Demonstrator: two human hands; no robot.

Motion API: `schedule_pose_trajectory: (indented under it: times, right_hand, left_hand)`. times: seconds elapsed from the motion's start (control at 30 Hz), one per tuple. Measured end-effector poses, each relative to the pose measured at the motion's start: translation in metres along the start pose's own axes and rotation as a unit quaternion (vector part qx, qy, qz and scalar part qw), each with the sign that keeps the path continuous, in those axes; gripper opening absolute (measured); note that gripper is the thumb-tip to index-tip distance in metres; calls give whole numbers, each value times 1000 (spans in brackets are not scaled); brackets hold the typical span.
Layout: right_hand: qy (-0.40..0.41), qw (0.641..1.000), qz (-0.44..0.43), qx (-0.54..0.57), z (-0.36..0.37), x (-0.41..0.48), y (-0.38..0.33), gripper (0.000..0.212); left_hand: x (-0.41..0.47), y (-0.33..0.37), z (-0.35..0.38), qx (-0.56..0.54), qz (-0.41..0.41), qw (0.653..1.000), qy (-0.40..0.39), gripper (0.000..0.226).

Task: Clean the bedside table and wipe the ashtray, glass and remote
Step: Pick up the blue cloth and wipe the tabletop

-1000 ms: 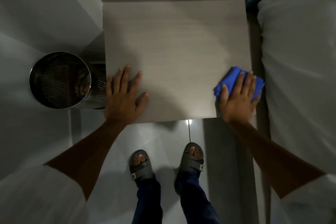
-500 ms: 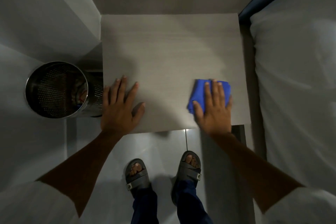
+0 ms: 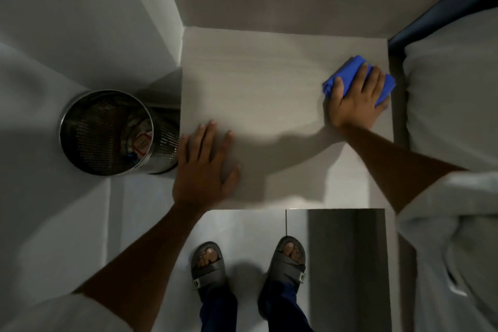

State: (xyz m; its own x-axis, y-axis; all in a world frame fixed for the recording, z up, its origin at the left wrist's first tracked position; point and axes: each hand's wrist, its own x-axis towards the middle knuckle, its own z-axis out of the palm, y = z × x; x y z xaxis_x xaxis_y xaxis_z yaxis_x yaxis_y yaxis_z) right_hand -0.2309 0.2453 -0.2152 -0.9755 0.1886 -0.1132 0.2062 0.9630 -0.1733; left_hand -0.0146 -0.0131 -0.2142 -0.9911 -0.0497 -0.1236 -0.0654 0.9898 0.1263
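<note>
Cloth (image 3: 349, 69) moved right toward bed (image 3: 452, 94); bin (image 3: 107, 132) beside table (image 3: 269, 75)

Cloth (image 3: 347, 70) on tabletop (image 3: 269, 83), far right, under right hand (image 3: 355, 101); left hand (image 3: 203, 167) near left edge; bin (image 3: 107, 132) left; bed (image 3: 452, 94) right.

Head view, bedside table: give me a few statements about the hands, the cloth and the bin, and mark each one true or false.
1. The right hand presses a blue cloth on the table. True.
2. The left hand holds a glass. False: it lies flat on the table and holds nothing.
3. The bin stands on the table. False: it stands on the floor, left of the table.
4. The cloth is near the table's right edge, by the bed. True.
5. The bin is empty. False: rubbish shows inside.
</note>
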Motion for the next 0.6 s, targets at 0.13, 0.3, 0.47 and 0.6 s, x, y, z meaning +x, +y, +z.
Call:
schedule_pose_trajectory:
  times: [0.13, 0.3, 0.47, 0.6]
  right_hand:
    - [-6, 997, 76, 33, -7, 42, -25, 72]
    - [-24, 999, -19, 8, 12, 12, -95, 71]
    - [-76, 980, -184, -7, 34, -43, -196, 69]
    - [-117, 960, -252, -33, 32, -51, -222, 70]
  left_hand:
    - [0, -1, 1, -15, -6, 1000, -5, 69]
    - [-1, 0, -1, -21, -5, 1000, 5, 70]
    - [-2, -2, -2, -46, -10, 999, 23, 68]
    - [0, -2, -6, -94, -9, 994, 47, 61]
